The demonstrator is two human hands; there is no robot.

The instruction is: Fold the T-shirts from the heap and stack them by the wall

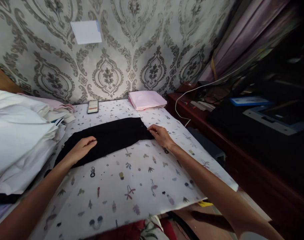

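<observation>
A black cloth [114,136], folded into a long strip, lies across the white patterned sheet [132,186]. My left hand [84,146] is over its left part, thumb and fingers pinched together on the black fabric. At the cloth's right end, my right hand [160,135] pinches the edge between thumb and fingers. The strip's far left end runs down behind my left forearm and is partly hidden.
White clothes [19,133] are piled at the left. A folded pink cloth [147,100] and a small framed item [92,107] lie near the wall. On the right stands a dark red table [232,150] with a white cable [177,103].
</observation>
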